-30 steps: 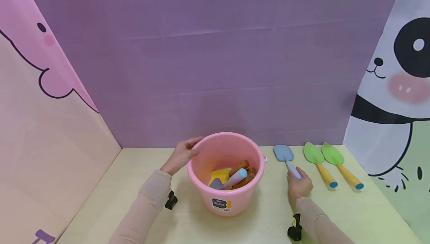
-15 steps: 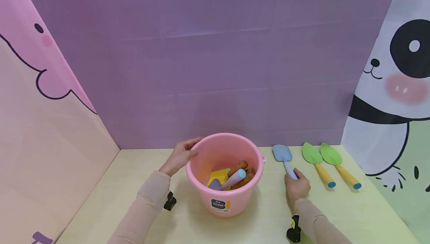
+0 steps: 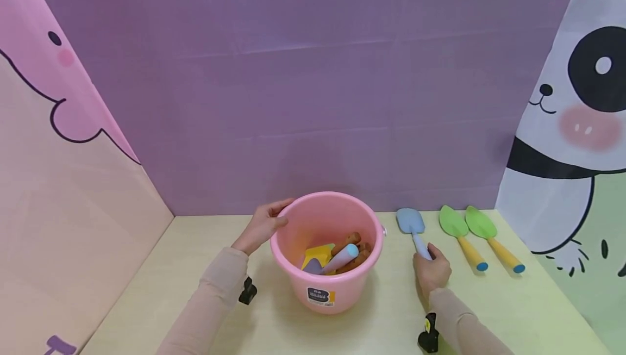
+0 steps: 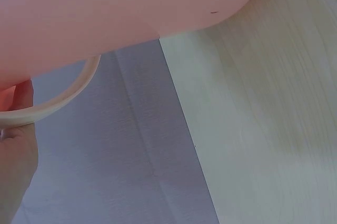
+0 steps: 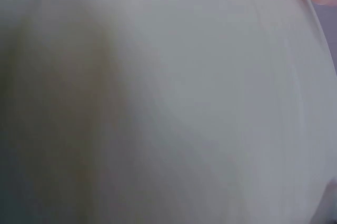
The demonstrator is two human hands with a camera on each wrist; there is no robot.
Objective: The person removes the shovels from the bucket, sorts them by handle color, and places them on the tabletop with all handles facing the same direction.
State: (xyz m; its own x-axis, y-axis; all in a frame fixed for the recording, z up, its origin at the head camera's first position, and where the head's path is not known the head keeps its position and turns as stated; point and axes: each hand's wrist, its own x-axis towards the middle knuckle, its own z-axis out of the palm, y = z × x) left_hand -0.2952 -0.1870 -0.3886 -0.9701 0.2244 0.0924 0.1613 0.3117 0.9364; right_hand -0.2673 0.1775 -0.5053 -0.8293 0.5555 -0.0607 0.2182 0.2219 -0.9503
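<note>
A pink bucket [image 3: 323,290] stands on the table, tilted a little toward me. My left hand [image 3: 261,228] grips it at the left side of the rim. In the left wrist view, fingers [image 4: 18,153] show on both sides of a pale curved band [image 4: 68,95] at the bucket. Inside the bucket lie a yellow piece [image 3: 318,255], a purple tool with a blue-tipped handle [image 3: 342,259] and brown pieces [image 3: 359,260]. My right hand [image 3: 432,271] holds a blue toy shovel [image 3: 411,220] by its lilac handle, its blade pointing away from me.
Two green leaf-shaped toy trowels [image 3: 454,222] with yellow handles lie side by side to the right of the shovel. A purple backdrop [image 3: 323,99] rises behind the table [image 3: 381,328]. Printed panels with a panda [image 3: 548,203] and a pink figure close off the sides.
Both hands keep their places on the bucket and the shovel. The view shifts slightly, and nothing else visibly moves.
</note>
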